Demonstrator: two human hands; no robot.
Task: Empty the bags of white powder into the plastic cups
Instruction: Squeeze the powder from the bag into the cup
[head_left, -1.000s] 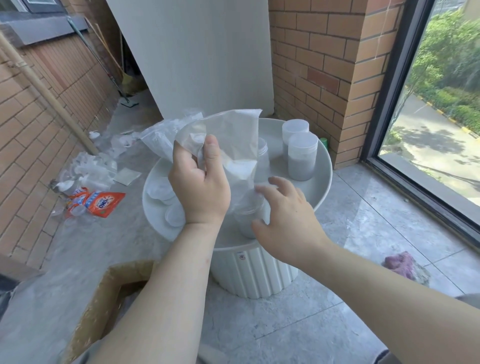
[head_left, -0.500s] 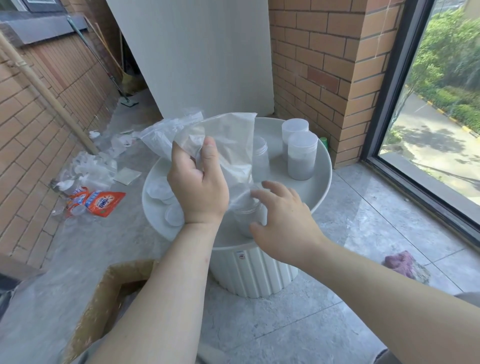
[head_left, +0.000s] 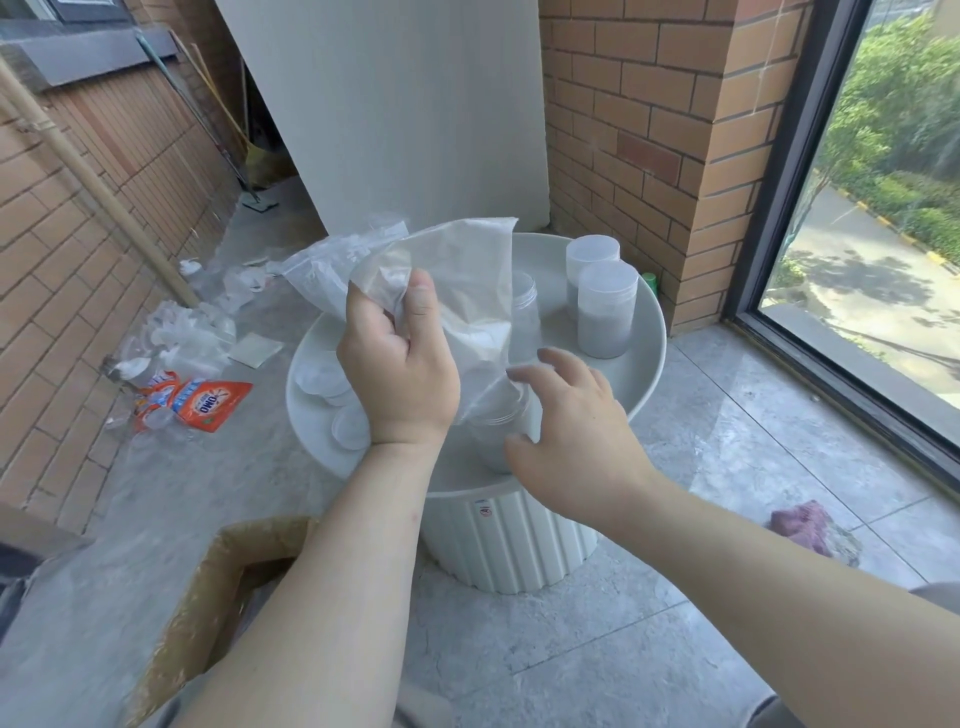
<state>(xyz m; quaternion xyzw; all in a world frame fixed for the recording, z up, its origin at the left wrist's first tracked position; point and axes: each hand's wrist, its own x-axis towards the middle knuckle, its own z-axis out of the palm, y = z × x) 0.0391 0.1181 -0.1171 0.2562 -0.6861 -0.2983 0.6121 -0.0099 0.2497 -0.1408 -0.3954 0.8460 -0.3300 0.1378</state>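
- The clear bag (head_left: 462, 280) is gripped by the left hand (head_left: 400, 374), with fingers and thumb bunched round its upper edge. It is held raised and tilted, presumably so the powder slides toward the low corner.
- The white powder (head_left: 485, 340) is seen gathered in the lower part of the bag, whose bottom end is directed into the open cup (head_left: 498, 436) at the near edge of the round white surface (head_left: 655, 332).
- The right hand (head_left: 571, 431) is placed about the cup with fingers spread and loosely curved and the thumb beside the wall, judged a steadying position against tipping. Actual contact cannot be told because of blur.
- The hands are kept apart, one on the bag and one at the cup.
- Two lidded cups (head_left: 605, 312), partly filled with greyish powder, are set at the far right of the surface, apparently as finished units.
- Loose lids (head_left: 350, 428) are laid at the left of the surface, within reach for capping.
- Step judged: pour in progress, with powder remaining in the bag.
- Risk noted: spillage if the bag's end slips off the rim.
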